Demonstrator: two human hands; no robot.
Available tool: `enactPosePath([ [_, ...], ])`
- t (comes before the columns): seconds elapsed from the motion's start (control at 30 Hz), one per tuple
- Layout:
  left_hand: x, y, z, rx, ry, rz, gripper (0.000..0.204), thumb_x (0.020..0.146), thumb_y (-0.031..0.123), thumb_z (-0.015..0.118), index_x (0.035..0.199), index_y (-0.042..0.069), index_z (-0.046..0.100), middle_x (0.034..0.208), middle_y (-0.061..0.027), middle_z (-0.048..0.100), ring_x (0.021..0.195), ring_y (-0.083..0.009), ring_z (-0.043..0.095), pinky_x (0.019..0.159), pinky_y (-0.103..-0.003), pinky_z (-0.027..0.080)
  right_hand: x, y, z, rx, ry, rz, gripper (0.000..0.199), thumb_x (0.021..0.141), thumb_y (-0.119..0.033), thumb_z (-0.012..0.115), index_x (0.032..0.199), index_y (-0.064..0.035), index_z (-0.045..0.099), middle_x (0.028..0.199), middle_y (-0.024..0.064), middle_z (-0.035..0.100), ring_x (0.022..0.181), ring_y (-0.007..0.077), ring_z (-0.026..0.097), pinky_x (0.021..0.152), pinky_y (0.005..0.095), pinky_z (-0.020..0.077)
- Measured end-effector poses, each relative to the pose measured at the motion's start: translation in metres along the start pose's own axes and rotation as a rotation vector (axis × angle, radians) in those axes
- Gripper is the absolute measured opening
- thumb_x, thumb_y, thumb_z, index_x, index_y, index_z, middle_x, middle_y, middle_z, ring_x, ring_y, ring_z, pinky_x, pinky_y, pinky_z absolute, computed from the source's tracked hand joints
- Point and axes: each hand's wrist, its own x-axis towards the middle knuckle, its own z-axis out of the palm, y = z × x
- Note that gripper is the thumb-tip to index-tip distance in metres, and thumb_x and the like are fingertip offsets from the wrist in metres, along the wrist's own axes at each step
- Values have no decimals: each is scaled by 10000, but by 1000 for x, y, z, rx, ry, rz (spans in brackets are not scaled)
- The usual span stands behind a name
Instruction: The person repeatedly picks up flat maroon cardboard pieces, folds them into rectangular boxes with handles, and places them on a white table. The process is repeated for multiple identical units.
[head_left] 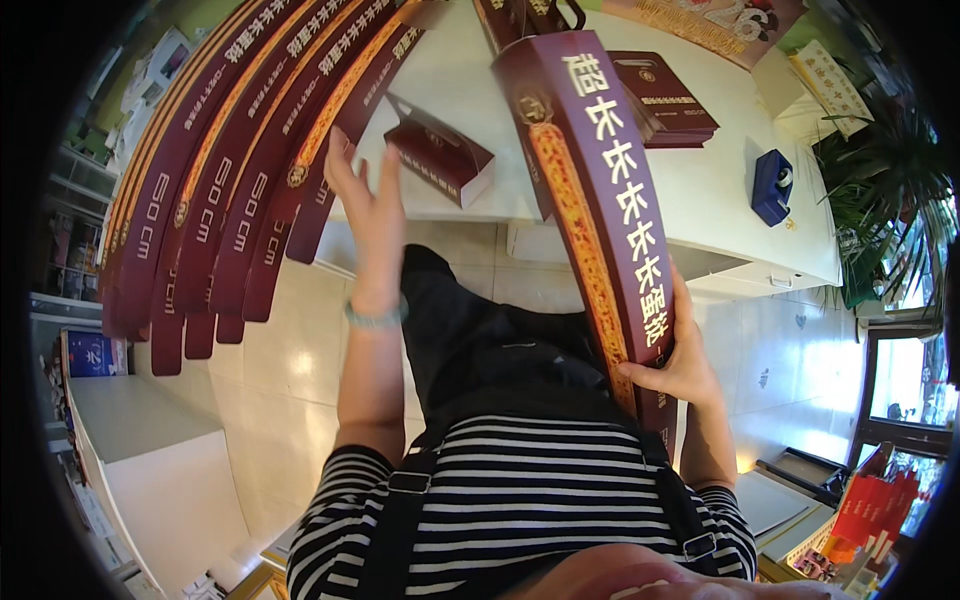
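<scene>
A long, narrow maroon carton [610, 200] with large pale lettering and a food-picture strip stands tilted in front of me. My right hand [688, 362] grips its near end, thumb across the front edge and fingers round the far side. My left hand [368, 215], a green bangle at its wrist, is raised with fingers apart and holds nothing. It is closest to a row of similar long maroon cartons [240, 190] stacked at the left, overhanging the table edge; I cannot tell whether it touches the nearest one.
On the white table [450, 75] lies a small folded maroon box piece [440, 160]. A pile of flat maroon card pieces [665, 100] lies behind the upright carton. Farther right are a blue tape dispenser [772, 187] and a leafy plant [880, 190]. A white cabinet [170, 480] stands at lower left.
</scene>
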Motion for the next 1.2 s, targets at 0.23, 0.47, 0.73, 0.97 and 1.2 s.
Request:
enactPosePath([
  [0.23,41,-102,22,-147,-153,-193,443,962,333,698,1150,-54,595,993,-111,681,908,-164,620,810,-302,499,-22,12,-3,106,-7,137,1197,616,-41,862,1605,-57,187,1532,146,409,1418,244,392,1173,384,304],
  [0.47,51,-35,14,-745,-92,-491,184,1026,222,609,1013,42,643,949,-17,668,864,-98,581,798,-262,457,-36,10,-1,-52,-94,191,1188,607,-75,868,1589,-46,199,1461,180,492,1361,271,471,1138,401,366],
  [0.73,60,17,-1,-801,-92,-308,176,1048,190,572,1101,29,620,1046,-20,673,968,-91,583,883,-248,454,-26,5,7,-248,-133,25,1089,626,-58,862,1557,-72,297,1372,223,572,1226,410,586,1034,411,480],
  [0.97,80,31,-32,-818,-359,-116,271,1064,209,526,1289,66,580,1261,-38,645,1140,-163,613,981,-323,479,-25,2,4,-169,-173,27,1050,623,-40,841,1542,-79,334,1380,217,566,1241,388,581,1043,413,472],
  [1.2,87,67,-35,-699,-439,-75,213,1053,169,556,1197,21,606,1092,-12,661,995,-88,581,917,-255,444,-27,-1,10,-160,-166,88,1036,641,-23,823,1550,-97,330,1392,197,562,1244,368,584,1050,390,466],
])
